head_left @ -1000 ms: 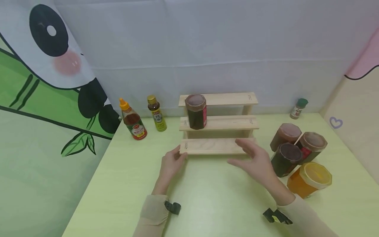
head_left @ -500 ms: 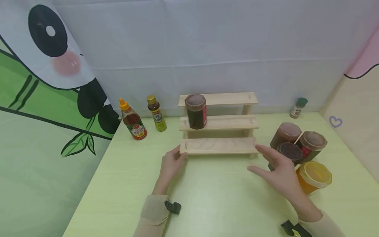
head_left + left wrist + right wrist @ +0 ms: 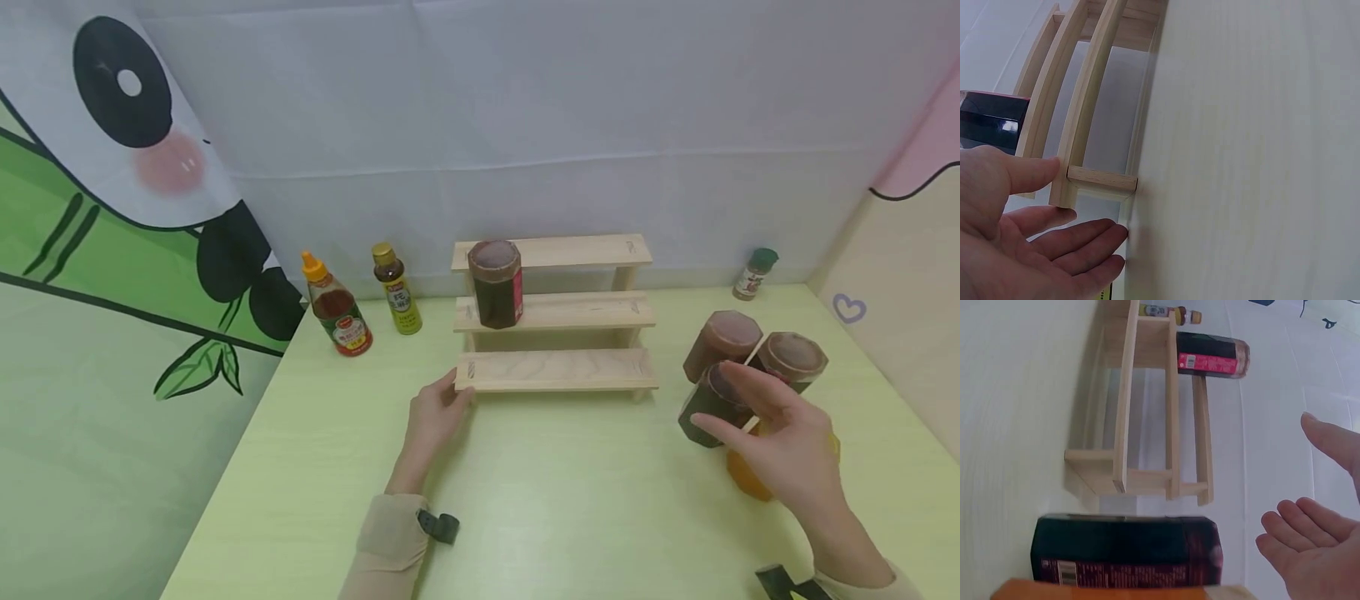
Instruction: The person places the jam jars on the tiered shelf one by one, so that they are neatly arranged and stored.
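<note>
A three-tier wooden rack stands on the table, with a dark jar upright on its middle tier. My left hand holds the left end of the lowest board; in the left wrist view its thumb and index finger meet the board's corner. At right, my right hand hovers with fingers spread from the thumb, near a dark-lidded jar. Nothing is in its grasp in the right wrist view. Behind that hand, a honey-coloured jar is mostly hidden.
Two more brown-lidded jars cluster by the dark-lidded one. A small green-capped shaker stands at the back right. Left of the rack are an orange-capped sauce bottle and a yellow-capped bottle. A printed cloth hangs behind.
My right hand has moved right, away from the rack's lowest tier to the jar cluster, its fingers still apart. My left hand keeps its place at the rack.
</note>
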The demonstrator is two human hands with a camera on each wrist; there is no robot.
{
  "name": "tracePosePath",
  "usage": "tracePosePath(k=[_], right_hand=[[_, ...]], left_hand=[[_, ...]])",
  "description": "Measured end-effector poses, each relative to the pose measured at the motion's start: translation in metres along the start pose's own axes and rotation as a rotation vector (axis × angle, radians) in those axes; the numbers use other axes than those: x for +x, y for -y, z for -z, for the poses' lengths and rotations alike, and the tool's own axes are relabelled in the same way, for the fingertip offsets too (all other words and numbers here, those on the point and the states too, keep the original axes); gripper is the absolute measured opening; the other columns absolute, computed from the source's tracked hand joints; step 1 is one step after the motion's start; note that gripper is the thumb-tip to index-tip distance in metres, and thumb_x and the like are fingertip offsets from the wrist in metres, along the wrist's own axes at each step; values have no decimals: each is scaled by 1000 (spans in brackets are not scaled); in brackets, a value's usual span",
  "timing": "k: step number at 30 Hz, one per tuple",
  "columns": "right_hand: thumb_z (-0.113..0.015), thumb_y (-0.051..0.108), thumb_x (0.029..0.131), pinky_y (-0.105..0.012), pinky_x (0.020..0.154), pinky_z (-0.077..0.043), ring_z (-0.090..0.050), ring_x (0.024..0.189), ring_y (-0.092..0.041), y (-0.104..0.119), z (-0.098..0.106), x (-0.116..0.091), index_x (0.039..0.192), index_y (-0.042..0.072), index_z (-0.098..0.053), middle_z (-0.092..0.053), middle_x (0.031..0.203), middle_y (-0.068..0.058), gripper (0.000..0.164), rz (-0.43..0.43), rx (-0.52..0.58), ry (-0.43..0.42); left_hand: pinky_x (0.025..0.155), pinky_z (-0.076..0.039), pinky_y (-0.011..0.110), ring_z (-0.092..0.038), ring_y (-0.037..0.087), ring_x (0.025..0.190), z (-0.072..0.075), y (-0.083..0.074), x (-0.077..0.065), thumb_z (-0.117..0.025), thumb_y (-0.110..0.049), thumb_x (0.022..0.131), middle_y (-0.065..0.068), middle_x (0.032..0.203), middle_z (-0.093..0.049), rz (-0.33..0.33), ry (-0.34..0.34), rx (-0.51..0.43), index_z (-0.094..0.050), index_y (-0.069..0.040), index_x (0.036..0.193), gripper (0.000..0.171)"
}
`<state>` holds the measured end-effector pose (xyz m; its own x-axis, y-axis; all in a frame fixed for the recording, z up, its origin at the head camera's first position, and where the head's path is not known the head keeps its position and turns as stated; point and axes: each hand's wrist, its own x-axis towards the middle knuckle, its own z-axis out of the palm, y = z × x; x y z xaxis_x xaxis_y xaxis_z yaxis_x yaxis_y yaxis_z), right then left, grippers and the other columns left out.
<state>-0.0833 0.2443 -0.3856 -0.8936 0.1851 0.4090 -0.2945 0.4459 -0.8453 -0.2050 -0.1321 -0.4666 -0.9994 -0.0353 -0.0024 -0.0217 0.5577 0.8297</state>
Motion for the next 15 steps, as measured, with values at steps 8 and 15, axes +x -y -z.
tracePosePath(k=[8, 15], right_hand=[[-81, -13, 66, -10, 86, -43, -57, 108, 0, -4, 31, -10, 126, -3, -58, -65, 118, 5, 65, -90, -26, -60], [-81, -12, 67, -8, 92, -37, -52, 116, 0, -17, 53, -12, 133, 4, -55, -60, 128, 4, 73, -200, -6, -126]], left_hand=[[87, -51, 36, -59, 24, 112, 0, 2, 0, -65, -30, 92, 11, 126, -60, 14, 8, -11, -49, -8, 138, 54], [87, -51, 37, -59, 24, 111, 1, 2, -1, -64, -32, 93, 11, 125, -60, 5, 6, -8, -50, -8, 138, 53]])
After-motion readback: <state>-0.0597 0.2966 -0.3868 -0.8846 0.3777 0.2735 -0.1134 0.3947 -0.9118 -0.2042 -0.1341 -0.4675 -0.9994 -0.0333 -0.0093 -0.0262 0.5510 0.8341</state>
